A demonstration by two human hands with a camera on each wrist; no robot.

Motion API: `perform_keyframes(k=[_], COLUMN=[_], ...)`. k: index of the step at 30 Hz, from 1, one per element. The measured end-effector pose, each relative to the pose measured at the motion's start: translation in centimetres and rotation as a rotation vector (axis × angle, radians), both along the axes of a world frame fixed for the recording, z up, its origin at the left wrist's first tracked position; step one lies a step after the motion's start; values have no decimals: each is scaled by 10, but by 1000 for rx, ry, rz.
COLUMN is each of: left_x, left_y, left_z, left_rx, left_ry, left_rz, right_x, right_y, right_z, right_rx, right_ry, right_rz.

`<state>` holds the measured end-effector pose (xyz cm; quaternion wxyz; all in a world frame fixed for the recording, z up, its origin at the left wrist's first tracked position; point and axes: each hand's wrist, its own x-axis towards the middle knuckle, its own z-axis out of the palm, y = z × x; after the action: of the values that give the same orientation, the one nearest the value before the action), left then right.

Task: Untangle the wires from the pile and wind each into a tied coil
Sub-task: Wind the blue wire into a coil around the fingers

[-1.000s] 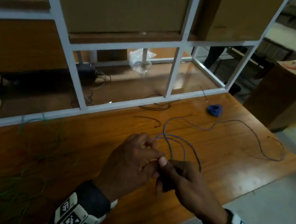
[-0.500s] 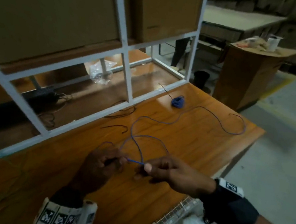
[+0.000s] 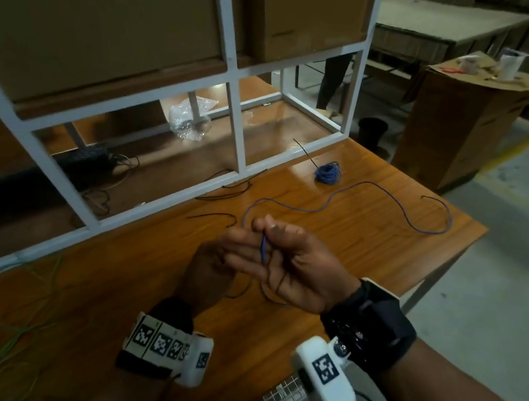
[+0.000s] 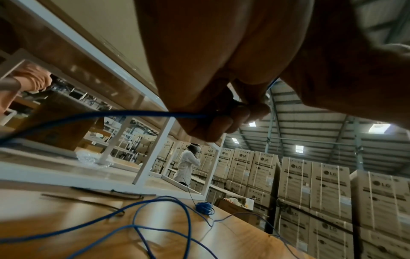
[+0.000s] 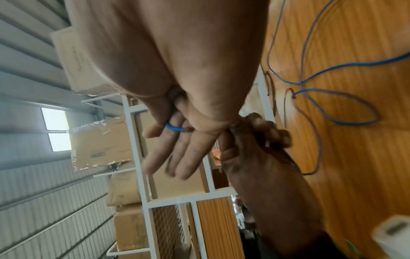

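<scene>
Above the wooden table (image 3: 371, 238), right hand (image 3: 294, 267) palm-up, pinching blue wire (image 3: 263, 248), left hand (image 3: 210, 271) gripping it.

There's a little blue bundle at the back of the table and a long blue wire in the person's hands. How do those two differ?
The blue bundle is wound into a small tight coil; the long blue wire sprawls in loose curves across the table. The bundle lies untouched near the white frame; the wire is pinched by the right hand and held by the left hand. Both look like the same thin blue wire.
</scene>
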<state>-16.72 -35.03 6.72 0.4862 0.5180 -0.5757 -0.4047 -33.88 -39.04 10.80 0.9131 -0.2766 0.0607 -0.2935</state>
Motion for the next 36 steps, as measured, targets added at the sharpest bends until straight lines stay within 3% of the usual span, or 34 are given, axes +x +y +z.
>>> perform_keyframes(k=[3,5,8,10,13,18,23,28,36], left_x=[2,4,19,36,58,74,81,87,97], left_y=[6,15,30,39,48,38,20,0,-32], left_z=[-21,-32,-44,-50,-40,-7,34,58,72], left_rx=[-41,-49,-42,-4,34,-124,-271,-305,-195], left_ry=[-275,-327,-435,-440,-436,-618,-715,-775,-442], left_rz=[70,64,87,143,233,268,298,152,86], right_x=[4,6,5,0,-7,1,20,41,59], right_y=[-12,-19,-27,-34,-40,-35,-27,-7,4], right_z=[3,-1,-16,-34,-58,-67,-67,-56,-24], right_rx=[-121,-329,-740,-985,-1281,-1576,-1462,-1164,-547], right_ry=[64,227,621,902,1130,1141,1012,840,357], right_rz=[-280,-498,-777,-852,-730,-327,-117,154,363])
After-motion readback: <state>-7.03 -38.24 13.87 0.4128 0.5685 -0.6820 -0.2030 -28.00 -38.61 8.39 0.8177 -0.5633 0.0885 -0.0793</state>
